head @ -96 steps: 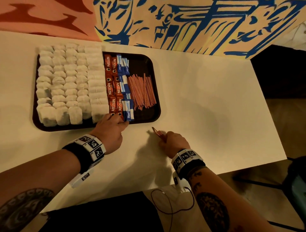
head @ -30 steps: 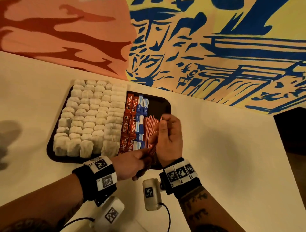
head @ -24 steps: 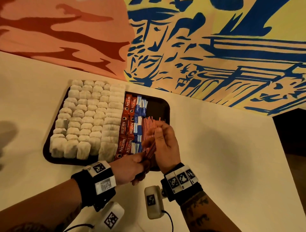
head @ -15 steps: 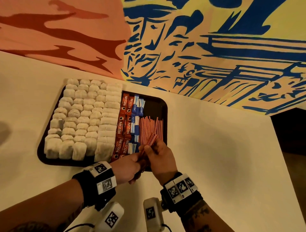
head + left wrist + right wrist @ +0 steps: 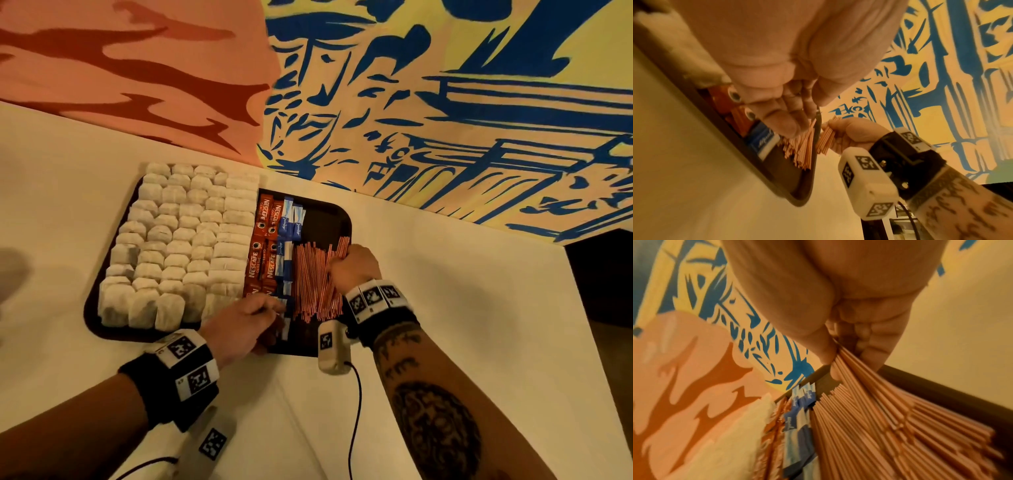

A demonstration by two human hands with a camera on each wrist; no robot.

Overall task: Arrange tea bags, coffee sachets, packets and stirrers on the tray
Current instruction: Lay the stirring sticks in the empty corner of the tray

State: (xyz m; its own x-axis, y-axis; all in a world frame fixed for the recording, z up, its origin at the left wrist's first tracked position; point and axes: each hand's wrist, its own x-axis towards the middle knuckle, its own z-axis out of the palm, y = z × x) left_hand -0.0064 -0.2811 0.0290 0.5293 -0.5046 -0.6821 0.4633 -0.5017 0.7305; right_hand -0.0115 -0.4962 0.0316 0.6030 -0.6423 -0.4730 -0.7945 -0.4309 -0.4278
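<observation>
Plainly legible, "NESCAFE" marks red sachets [image 5: 262,251] beside blue "Equal" packets [image 5: 287,246].

My right hand [image 5: 356,267], which picked stirrers off the desk three seconds back, has carried them to the tray's 3 o'clock side and now grips them against the stirrer pile [image 5: 313,284]. My left hand [image 5: 239,323] has shifted onto the blue packets [image 5: 286,270].

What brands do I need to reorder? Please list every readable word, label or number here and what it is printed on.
"NESCAFE CLASSIC": on the red coffee sachets in the tray.
Script word on the blue packets: too small and blurred to read.
Square black-and-white marker codes on the wristbands: patterns, no readable text.
Forearm tattoos: not legible.
</observation>
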